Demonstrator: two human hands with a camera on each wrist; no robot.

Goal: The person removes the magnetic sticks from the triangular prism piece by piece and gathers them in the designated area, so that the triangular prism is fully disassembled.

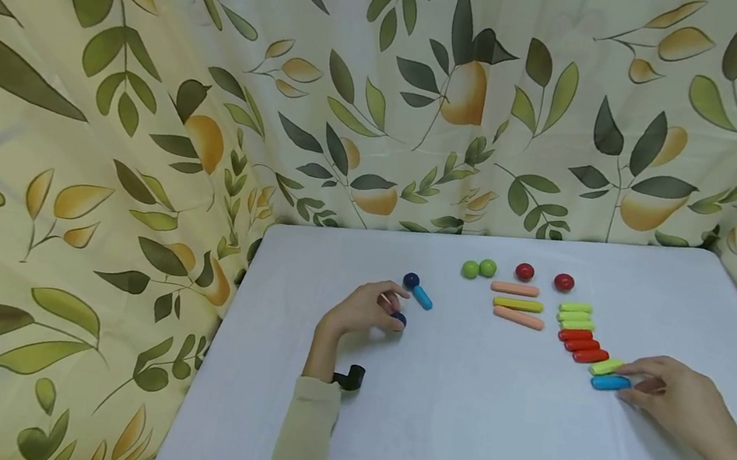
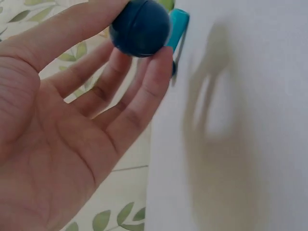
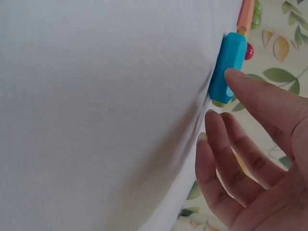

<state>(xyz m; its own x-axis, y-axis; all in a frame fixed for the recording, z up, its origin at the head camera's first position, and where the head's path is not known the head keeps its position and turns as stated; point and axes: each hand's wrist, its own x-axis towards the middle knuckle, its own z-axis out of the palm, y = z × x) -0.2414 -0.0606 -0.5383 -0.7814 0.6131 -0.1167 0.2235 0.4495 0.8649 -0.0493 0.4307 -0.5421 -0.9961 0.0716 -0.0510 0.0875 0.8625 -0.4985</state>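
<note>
My left hand [image 1: 364, 310] pinches a dark blue ball [image 2: 140, 28] between thumb and fingertips, over the white table. Just beyond it lie another dark blue ball [image 1: 411, 281] and a short blue stick [image 1: 422, 298]. At the right, my right hand [image 1: 684, 400] has its thumb against a blue stick [image 3: 229, 65], with the index fingertip by the yellow-green stick [image 1: 606, 366] behind. Its other fingers [image 3: 224, 163] hang loosely curled below the stick's end. This blue stick ends a slanting row of red sticks [image 1: 582, 345] and yellow-green sticks [image 1: 575, 316].
Toward the back lie two green balls [image 1: 479, 268] and two red balls [image 1: 544, 276]. In front of them are two salmon sticks [image 1: 515, 288] with a yellow stick [image 1: 517, 304] between. A leaf-patterned curtain [image 1: 427, 112] hangs behind the white table [image 1: 488, 435] and on its left.
</note>
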